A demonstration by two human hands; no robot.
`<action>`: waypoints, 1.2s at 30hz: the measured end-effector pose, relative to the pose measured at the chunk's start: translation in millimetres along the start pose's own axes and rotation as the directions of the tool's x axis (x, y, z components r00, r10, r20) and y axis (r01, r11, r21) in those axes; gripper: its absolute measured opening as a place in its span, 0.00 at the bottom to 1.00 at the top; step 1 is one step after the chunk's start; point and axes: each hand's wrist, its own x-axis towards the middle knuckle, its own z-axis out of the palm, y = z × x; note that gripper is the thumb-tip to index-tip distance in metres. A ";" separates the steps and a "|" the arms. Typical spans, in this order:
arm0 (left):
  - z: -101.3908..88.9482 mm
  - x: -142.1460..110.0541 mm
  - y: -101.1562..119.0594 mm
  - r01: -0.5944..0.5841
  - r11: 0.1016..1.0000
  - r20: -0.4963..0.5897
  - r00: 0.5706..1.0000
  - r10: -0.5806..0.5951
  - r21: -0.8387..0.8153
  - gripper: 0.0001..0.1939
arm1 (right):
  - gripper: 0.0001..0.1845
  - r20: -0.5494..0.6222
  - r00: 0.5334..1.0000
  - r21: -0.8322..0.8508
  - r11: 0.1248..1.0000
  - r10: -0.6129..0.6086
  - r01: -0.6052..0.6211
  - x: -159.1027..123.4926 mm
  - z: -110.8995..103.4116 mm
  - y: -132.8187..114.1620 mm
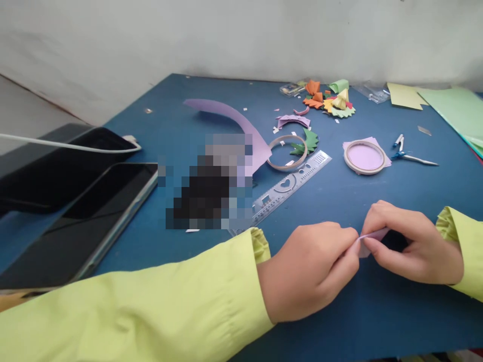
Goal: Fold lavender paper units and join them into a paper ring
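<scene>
Between my two hands is a small piece of lilac paper [365, 250], mostly covered by the fingers. My left hand [311, 271] pinches its left edge, thumb against forefinger. From the other side, my right hand [413, 246] grips it between thumb and fingertips, with part of the paper showing in the gap. Both hands are just above the front of the blue table [377, 311]. Beyond them lies a clear plastic ruler [290, 186], set at a slant. A tape roll [349, 163] rests on lilac paper pieces [365, 152] behind the right hand.
A curled lilac strip [241, 120], another ring [271, 165] and green folded paper [311, 142] lie mid-table. Colourful folded pieces [320, 98] sit at the back. Blue compasses [411, 157] lie right, near green sheets [456, 113]. Dark devices [83, 216] and a white cable [75, 145] occupy the left.
</scene>
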 end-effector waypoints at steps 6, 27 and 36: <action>6.6 6.9 1.9 0.123 0.987 -0.061 0.990 -0.130 -0.107 0.16 | 0.05 -0.160 0.985 -0.170 0.985 -0.063 0.035 -1.6 8.4 0.6; -2.6 10.8 -1.7 0.143 0.900 0.093 0.989 -0.114 -0.412 0.08 | 0.12 -0.038 0.930 -0.463 0.831 -0.365 0.308 -7.1 2.5 10.1; 7.6 11.4 -6.9 0.213 0.783 -0.060 0.951 -0.304 -0.585 0.11 | 0.04 -0.294 0.956 -0.145 0.988 0.012 -0.057 -2.7 7.3 7.4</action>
